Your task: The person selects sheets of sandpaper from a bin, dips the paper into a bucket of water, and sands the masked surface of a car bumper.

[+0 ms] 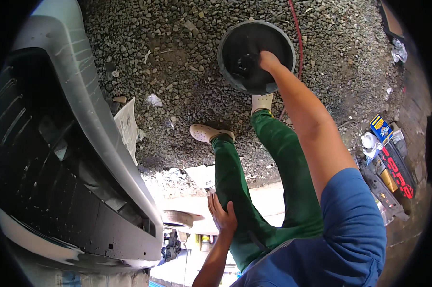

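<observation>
My right arm reaches out to a round black bucket (224,71) on the gravel, which holds dark water. The wrist and the back of my right hand (268,60) show above the water. Its fingers are under the dark surface, so what they hold, if anything, is hidden. Beside my left knee, my left hand (222,216) hangs with its fingers stretched out and nothing in it. To the left stands a large grey car bumper (84,86) with a black inner section, wet with streaks and drops.
Gravel (168,62) covers the ground, and a red hose (299,36) runs past the bucket. Newspaper (126,126) lies beside the bumper. A tyre (177,218) is at the lower middle. Tools and a blue-and-yellow box (381,128) sit at the right.
</observation>
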### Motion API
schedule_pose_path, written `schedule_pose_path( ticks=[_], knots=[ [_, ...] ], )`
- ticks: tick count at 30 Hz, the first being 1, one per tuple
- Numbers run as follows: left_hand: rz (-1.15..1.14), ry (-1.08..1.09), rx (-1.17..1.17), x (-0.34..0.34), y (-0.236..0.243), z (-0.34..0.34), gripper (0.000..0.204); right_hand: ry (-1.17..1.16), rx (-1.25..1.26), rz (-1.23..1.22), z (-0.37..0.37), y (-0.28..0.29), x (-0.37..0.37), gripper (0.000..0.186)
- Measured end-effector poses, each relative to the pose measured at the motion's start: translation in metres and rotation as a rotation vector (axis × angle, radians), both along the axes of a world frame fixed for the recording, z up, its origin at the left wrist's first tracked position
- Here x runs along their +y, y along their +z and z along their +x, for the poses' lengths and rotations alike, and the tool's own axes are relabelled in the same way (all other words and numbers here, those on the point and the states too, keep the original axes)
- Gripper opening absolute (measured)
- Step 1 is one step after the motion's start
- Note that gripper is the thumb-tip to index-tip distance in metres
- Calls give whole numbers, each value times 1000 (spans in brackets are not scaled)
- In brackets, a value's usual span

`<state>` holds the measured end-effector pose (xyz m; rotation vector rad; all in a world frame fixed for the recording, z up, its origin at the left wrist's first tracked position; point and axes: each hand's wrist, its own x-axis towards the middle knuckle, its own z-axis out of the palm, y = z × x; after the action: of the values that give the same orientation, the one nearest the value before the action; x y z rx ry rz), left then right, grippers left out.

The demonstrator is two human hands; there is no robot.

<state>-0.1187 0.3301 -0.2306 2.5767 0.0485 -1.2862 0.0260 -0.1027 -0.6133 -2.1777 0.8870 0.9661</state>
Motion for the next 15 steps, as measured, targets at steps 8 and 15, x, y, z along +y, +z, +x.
schedule_pose_path(
  ticks=[8, 15],
  knots=[
    [67, -105, 1, -19, 29, -7, 66, -334, -158, -9, -4, 111, 6, 56],
    [-307, -219, -55, -81, 143, 60, 55, -481, -308, 191, -41, 367, -69, 68]
  ],
)
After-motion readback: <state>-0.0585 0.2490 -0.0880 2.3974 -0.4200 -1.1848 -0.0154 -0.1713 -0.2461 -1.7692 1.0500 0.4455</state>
